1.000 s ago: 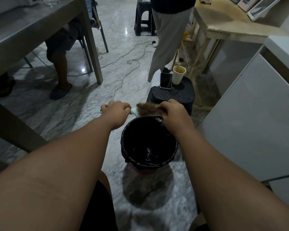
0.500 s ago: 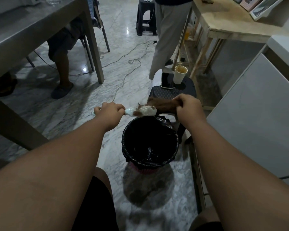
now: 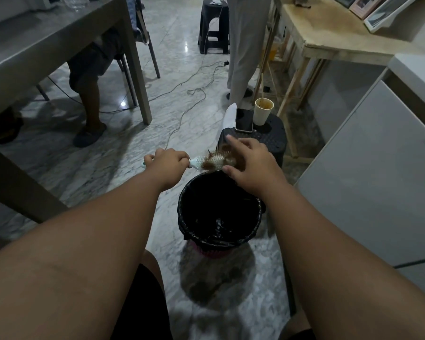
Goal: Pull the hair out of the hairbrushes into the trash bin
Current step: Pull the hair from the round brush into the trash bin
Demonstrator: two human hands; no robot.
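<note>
Head view: left hand [image 3: 167, 165] fist-closed round handle of round hairbrush [image 3: 210, 161], brush held level just above far rim of black-lined trash bin [image 3: 218, 212]. Brown hair [image 3: 227, 161] clumped on the bristles. Right hand [image 3: 249, 165] fingers spread loose over brush tip, touching the hair. Behind it, black stool [image 3: 268, 139] with phone [image 3: 243, 120] and paper cup [image 3: 263, 111]

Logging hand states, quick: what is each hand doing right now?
Left hand: closed on the hairbrush handle.
Right hand: open, fingers spread over the hair on the brush, above the trash bin.
</note>
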